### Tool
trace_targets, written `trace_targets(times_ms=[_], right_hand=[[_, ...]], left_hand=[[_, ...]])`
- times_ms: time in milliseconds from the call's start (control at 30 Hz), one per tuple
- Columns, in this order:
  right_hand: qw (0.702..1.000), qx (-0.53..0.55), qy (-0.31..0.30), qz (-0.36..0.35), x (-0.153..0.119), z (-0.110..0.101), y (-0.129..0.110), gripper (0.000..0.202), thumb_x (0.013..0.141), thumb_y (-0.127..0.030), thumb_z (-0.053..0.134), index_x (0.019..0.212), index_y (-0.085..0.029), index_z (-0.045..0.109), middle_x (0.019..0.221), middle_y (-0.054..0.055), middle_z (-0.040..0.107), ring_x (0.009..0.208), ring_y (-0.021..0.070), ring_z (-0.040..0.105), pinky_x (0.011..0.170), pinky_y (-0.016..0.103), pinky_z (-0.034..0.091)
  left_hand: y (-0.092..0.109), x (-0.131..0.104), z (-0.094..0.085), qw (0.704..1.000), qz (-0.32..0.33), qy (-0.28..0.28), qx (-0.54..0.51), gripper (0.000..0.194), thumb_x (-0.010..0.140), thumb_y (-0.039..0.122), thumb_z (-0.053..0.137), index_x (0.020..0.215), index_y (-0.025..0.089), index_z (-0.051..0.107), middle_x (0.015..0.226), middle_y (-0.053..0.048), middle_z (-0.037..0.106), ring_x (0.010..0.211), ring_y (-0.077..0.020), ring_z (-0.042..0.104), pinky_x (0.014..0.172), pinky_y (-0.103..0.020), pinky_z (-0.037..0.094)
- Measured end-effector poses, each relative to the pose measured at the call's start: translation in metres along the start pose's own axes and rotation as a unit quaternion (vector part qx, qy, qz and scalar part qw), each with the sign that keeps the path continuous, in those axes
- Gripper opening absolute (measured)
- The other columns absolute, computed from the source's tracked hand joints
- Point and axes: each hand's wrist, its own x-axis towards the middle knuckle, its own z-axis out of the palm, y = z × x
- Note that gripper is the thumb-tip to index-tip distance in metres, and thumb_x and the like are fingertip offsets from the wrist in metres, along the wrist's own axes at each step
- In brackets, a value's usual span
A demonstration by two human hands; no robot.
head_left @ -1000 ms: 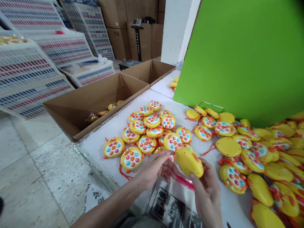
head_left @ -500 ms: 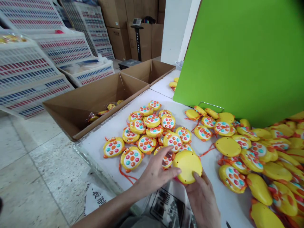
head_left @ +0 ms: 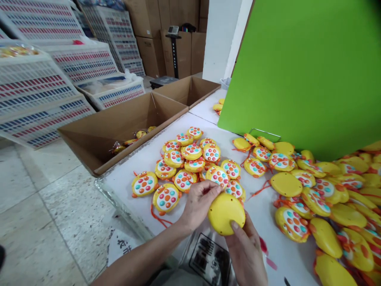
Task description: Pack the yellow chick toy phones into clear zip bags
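My right hand (head_left: 245, 250) grips a yellow duck-shaped toy (head_left: 226, 216), its thumb pressed on the flat back that faces me. Small holes show near the rim of that back. At the toy's upper left edge, my left hand (head_left: 198, 202) is closed in a pinch; what lies between its fingertips is too small to make out. Just beyond both hands, a group of similar toys (head_left: 184, 180) lies on the white table (head_left: 122, 202), mostly with white faces and coloured buttons up. An orange cord (head_left: 160, 216) trails from one of them.
On the right is a large heap of the same toys (head_left: 330, 210), below a green board (head_left: 300, 71). An open cardboard box (head_left: 89, 151) with wrapped toys stands along the table's left edge, another box (head_left: 205, 85) behind it. Plastic crates (head_left: 44, 99) are stacked at left.
The held toy has moved slightly left and toward me, with my right hand. My left fingers, spread over the toy before, have come together in a pinch at its upper edge.
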Motion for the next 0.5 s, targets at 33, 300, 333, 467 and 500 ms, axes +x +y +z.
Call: trace_targets(times_ms=[33,300,333,467,500], right_hand=[[1.0,0.007,-0.001,0.002,0.0,0.0,0.0,0.051,0.076,-0.029,0.066,0.124,-0.03,0.051,0.122,0.005,0.059,0.107,0.0221,0.058,0.085,0.036,0.05],[0.999,-0.035,0.003,-0.035,-0.001,0.0,-0.007,0.048,0.077,-0.034,0.063,0.123,-0.028,0.052,0.118,0.006,0.061,0.106,0.0248,0.058,0.085,0.042,0.049],[0.997,-0.057,0.008,-0.056,-0.001,0.0,-0.007,0.046,0.078,-0.034,0.063,0.122,-0.029,0.052,0.119,0.005,0.061,0.106,0.0242,0.058,0.087,0.041,0.048],[0.963,-0.206,-0.012,-0.173,-0.004,-0.001,-0.005,0.038,0.075,-0.027,0.065,0.111,-0.028,0.055,0.121,0.003,0.059,0.11,0.024,0.055,0.09,0.04,0.046],[0.942,-0.261,-0.044,-0.206,-0.005,-0.002,-0.005,0.036,0.074,-0.024,0.066,0.108,-0.027,0.057,0.122,0.004,0.059,0.113,0.0251,0.053,0.093,0.042,0.044]], left_hand=[[0.0,0.003,-0.003,1.0,0.001,0.013,-0.01,0.022,0.081,0.033,0.058,0.071,0.014,0.064,0.068,-0.001,0.061,0.065,-0.0134,0.053,0.062,-0.022,0.041],[0.005,0.009,-0.049,0.987,0.039,0.132,-0.081,0.043,0.083,0.039,0.054,0.049,0.016,0.045,0.047,0.003,0.047,0.054,-0.0105,0.051,0.058,-0.022,0.04],[0.004,0.006,-0.052,0.988,0.014,0.131,-0.086,0.048,0.083,0.044,0.053,0.046,0.016,0.042,0.044,0.002,0.046,0.053,-0.0108,0.051,0.057,-0.022,0.04],[-0.007,-0.012,-0.044,0.961,-0.221,-0.062,-0.152,0.055,0.08,0.064,0.04,0.073,0.013,0.061,0.065,-0.007,0.064,0.059,-0.0173,0.061,0.047,-0.023,0.042],[-0.011,-0.016,-0.039,0.937,-0.273,-0.124,-0.18,0.057,0.08,0.065,0.039,0.085,0.013,0.062,0.071,-0.009,0.066,0.06,-0.0188,0.062,0.044,-0.023,0.042]])
